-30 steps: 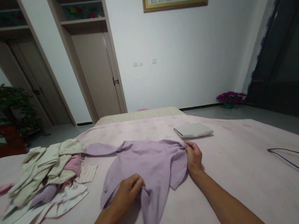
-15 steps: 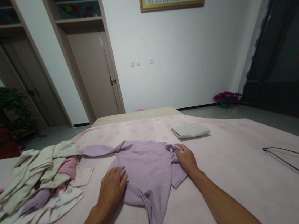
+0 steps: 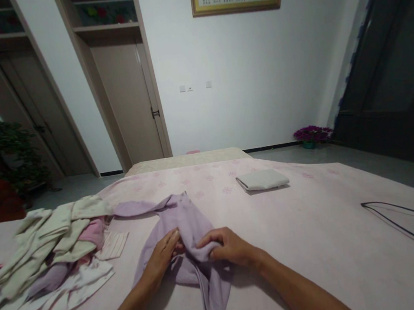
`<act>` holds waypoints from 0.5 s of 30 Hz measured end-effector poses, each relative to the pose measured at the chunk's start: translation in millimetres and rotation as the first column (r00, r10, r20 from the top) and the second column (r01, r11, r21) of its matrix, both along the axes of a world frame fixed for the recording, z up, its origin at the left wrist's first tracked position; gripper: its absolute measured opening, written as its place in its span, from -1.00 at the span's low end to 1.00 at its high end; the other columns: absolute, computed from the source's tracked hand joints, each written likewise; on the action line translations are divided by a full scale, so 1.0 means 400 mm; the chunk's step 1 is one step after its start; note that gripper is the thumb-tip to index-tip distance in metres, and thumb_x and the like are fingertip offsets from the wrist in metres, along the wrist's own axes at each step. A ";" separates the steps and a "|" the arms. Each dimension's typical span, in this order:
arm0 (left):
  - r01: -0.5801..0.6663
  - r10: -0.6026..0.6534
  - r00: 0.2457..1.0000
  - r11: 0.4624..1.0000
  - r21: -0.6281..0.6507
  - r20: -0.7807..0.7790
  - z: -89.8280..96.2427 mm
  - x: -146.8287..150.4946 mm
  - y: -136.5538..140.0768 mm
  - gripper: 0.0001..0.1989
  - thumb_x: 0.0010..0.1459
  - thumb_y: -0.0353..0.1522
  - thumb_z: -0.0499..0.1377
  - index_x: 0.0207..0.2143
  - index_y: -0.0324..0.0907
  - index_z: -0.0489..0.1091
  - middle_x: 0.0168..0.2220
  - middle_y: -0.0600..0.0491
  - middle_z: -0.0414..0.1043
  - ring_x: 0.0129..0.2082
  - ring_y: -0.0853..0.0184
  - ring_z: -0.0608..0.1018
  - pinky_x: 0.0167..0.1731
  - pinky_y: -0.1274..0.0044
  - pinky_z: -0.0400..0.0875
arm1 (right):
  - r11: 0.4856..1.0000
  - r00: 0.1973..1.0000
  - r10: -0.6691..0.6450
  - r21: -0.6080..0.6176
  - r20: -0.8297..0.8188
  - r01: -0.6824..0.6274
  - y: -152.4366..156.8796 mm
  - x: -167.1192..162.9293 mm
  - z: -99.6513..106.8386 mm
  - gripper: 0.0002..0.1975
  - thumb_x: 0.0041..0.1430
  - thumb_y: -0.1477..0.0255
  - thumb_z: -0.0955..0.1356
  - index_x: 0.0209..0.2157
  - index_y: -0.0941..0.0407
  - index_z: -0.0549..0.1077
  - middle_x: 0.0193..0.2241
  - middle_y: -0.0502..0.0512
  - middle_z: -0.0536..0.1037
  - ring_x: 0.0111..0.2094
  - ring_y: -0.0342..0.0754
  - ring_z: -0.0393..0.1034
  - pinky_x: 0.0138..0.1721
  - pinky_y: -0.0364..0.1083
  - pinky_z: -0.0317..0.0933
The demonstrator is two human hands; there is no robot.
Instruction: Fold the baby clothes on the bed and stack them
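Note:
A lilac, finely ribbed top (image 3: 196,219) lies in front of me, its right side turned over toward the middle. One sleeve stretches out to the upper left, and another long strip of it trails down toward the front. My right hand (image 3: 227,245) pinches a bunched fold of the cloth between thumb and fingers. Just left of that, my left hand (image 3: 168,250) has its fingers curled on the same top; part of its grip is hidden. Both hands are close together over the middle of the garment.
Left of the top is a loose heap of cream, pink and white clothes (image 3: 59,238). A folded pale cloth (image 3: 263,180) lies beyond it to the right. A black wire hanger (image 3: 407,221) rests at the far right of the pink-patterned bedspread (image 3: 313,222).
My right hand has carried the top's right side inward to the left, folding it over the middle. My left hand has shifted slightly right and its fingers have curled in.

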State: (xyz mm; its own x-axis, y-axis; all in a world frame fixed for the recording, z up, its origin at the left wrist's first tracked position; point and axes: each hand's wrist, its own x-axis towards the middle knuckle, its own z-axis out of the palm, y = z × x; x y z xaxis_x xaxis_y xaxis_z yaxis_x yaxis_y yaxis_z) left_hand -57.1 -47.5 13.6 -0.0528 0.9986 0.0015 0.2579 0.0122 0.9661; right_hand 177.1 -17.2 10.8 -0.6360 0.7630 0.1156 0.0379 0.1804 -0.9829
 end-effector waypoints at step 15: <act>-0.145 0.130 0.904 0.989 0.007 0.407 -0.015 0.024 -0.009 -0.45 0.06 -0.17 0.25 0.09 -0.21 0.41 -0.02 -0.13 0.55 -0.12 0.15 0.61 -0.12 0.40 0.48 | 0.973 0.986 0.116 -0.187 -0.116 -0.136 0.002 0.002 0.055 -0.47 0.06 0.09 0.46 -0.05 0.17 0.55 -0.20 0.18 0.61 -0.24 -0.05 0.51 -0.14 -0.05 0.32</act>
